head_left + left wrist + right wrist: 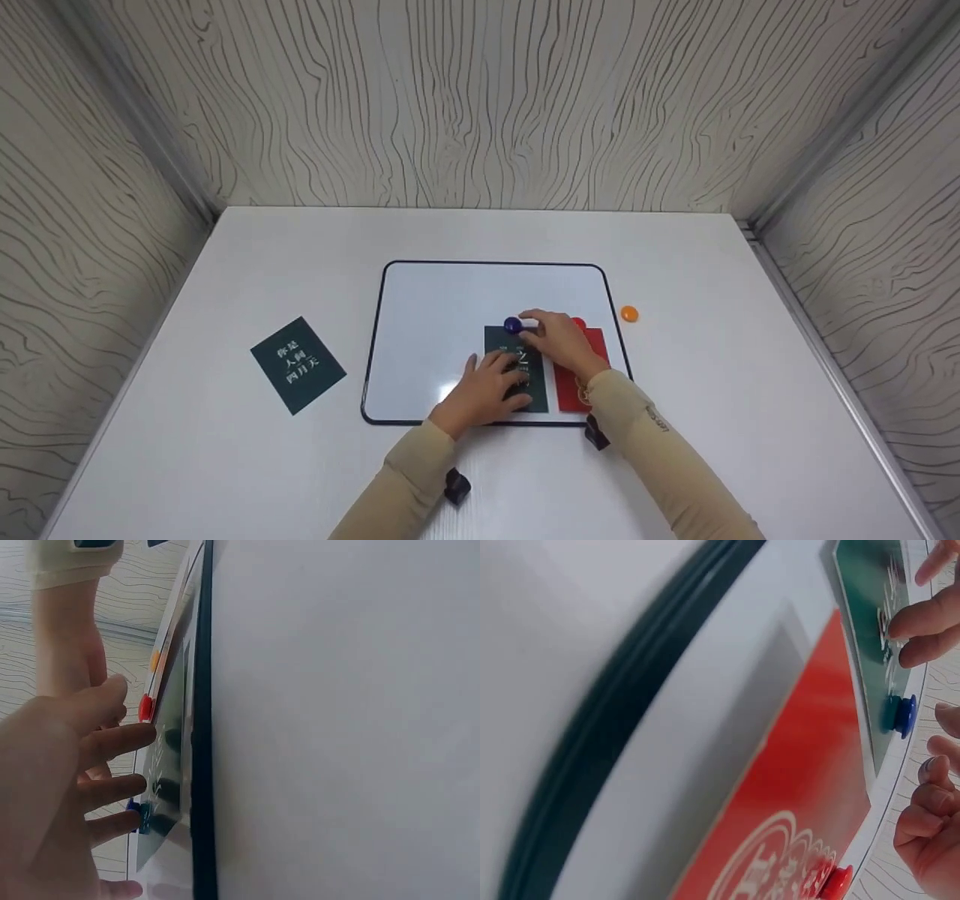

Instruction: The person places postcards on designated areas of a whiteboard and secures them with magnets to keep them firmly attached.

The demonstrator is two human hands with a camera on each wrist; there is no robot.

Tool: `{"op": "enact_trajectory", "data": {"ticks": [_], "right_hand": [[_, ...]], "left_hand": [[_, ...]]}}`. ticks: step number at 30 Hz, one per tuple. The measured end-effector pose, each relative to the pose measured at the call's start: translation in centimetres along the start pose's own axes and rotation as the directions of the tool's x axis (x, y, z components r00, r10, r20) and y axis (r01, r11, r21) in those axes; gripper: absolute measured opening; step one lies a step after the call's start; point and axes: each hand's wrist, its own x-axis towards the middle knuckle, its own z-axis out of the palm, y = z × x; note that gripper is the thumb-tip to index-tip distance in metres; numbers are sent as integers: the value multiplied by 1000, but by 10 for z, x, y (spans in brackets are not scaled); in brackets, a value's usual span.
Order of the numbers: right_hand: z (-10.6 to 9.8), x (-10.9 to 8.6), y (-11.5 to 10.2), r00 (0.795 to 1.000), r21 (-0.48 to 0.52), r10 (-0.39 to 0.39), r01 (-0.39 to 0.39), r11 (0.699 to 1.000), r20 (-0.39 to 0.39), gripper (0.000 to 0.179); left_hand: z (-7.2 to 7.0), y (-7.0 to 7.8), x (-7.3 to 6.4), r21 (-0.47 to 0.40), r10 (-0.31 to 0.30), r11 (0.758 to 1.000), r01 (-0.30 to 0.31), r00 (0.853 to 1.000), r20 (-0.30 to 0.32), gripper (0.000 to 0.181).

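Note:
A blue round magnet (512,325) sits at the top edge of a dark green card (495,339) on the whiteboard (427,322). My right hand (559,341) is just right of this magnet, thumb and forefinger spread; in the right wrist view a gap shows between the fingers and the blue magnet (905,716). My left hand (484,394) lies over the lower part of the green card with fingers spread, covering some of its white lettering. Beside it on the right is a red card (570,386), partly hidden by my right arm, with a red magnet (837,883) at its top edge.
A second dark green card (298,367) with white characters lies tilted on the white table, left of the board. An orange magnet (629,313) lies just outside the board's right edge. Patterned walls (480,105) enclose the table at the back and sides.

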Motion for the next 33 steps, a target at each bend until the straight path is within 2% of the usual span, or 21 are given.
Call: {"op": "enact_trajectory", "data": {"ticks": [8,11,14,19,28,30,33], "right_hand": [[-8,-7,3,999,-27,-39,38,999,-23,40],[-8,-10,5,997,-16,-63,63,998,-32,39],[-7,-13,7,998,-7,-56,56,998,-40,38],[-6,-21,9,999,3,-33,33,999,-32,36],[-7,-32,13,994,1,-92,92,996,-61,33],[-7,-36,14,993,3,-97,97,995,-64,31],[-7,-42,16,993,4,-90,91,996,-79,30]], "left_hand": [[0,-4,-4,10,38,999,-37,999,-33,41],[-1,-6,-5,-9,48,999,-49,998,-49,40],[-3,-8,-6,-28,56,998,-58,996,-64,39],[-7,-12,-9,-46,49,998,-53,996,-79,39],[-10,-17,-16,-89,44,994,-55,992,-114,39],[-9,-19,-17,-80,54,995,-66,989,-136,38],[-10,-20,-19,-82,49,995,-60,989,-138,38]]}}
